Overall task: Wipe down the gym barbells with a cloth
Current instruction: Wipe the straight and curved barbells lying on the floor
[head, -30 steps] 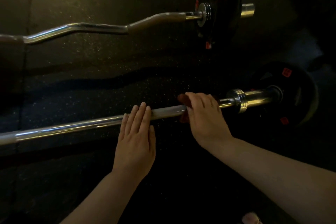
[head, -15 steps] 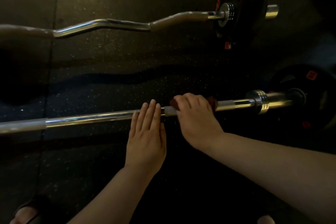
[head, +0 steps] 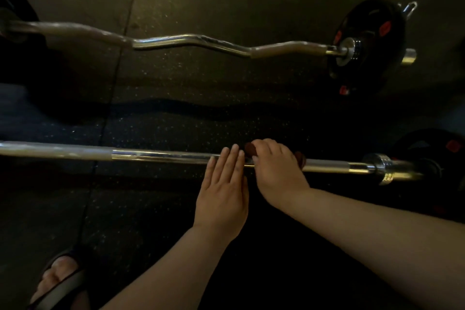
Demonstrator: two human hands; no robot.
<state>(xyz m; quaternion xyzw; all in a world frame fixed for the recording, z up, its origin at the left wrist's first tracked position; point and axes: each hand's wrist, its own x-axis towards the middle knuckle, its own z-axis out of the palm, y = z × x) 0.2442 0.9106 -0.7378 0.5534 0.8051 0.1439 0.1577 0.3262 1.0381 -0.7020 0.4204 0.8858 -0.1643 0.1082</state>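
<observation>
A straight chrome barbell [head: 156,156] lies across the dark rubber floor in front of me, with a black plate [head: 432,156] on its right end. My right hand [head: 274,171] grips a dark red cloth [head: 250,149] wrapped around the bar's shaft; only the cloth's edges show past my fingers. Just to its left, my left hand [head: 224,189] rests on the bar with straight fingers laid flat over it. A curled chrome barbell [head: 191,41] lies farther away, parallel to the first one.
The curl bar carries a black plate with red marks [head: 370,40] at its right end and a dark plate [head: 15,15] at far left. My sandalled foot [head: 59,282] stands at the bottom left. Floor mat seams [head: 110,98] run away from me.
My right hand has slid the cloth leftward along the bar, away from the collar, until it sits next to my left hand. The view has panned left, showing more of both bars.
</observation>
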